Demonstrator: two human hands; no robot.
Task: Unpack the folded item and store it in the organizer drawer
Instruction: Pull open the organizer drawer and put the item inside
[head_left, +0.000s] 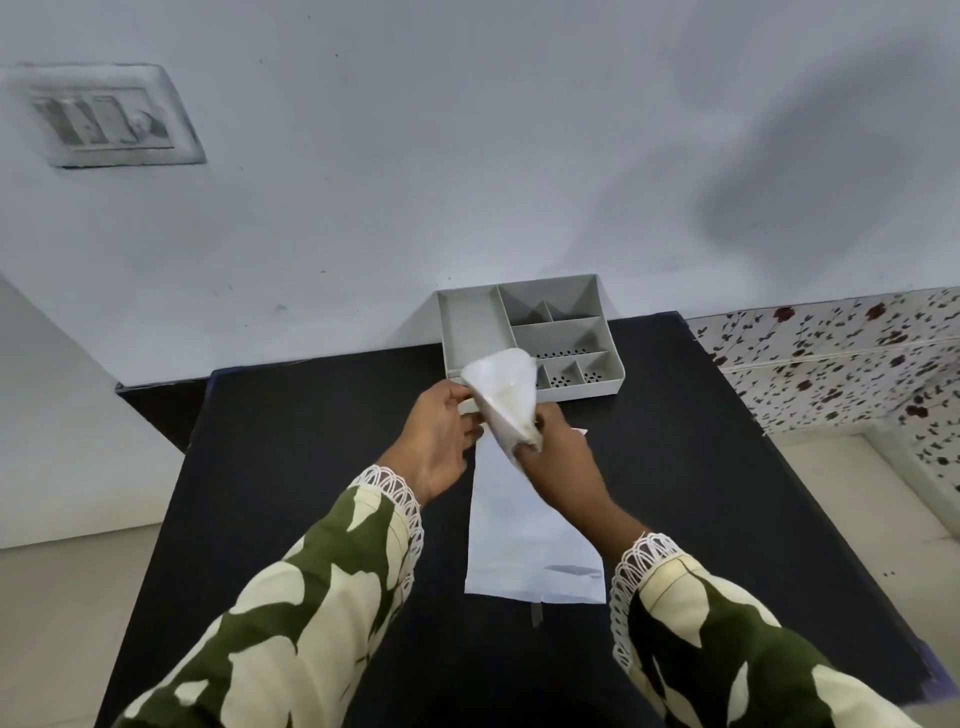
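Observation:
A white folded item (506, 395), soft and creased, is held up above the black table (291, 493), just in front of the grey organizer drawer (467, 322). My left hand (441, 441) grips its left edge and my right hand (561, 452) pinches its lower right corner. The item hides the organizer's front left corner. The organizer stands at the table's far edge against the wall, with one long compartment on the left and several smaller ones on the right. A flat white bag (524, 540) lies on the table under my right hand.
A pale wall rises directly behind the organizer, with a switch plate (104, 119) at upper left. A floral-tiled ledge (841, 358) runs along the right of the table. A small grey strip (536, 616) lies below the bag.

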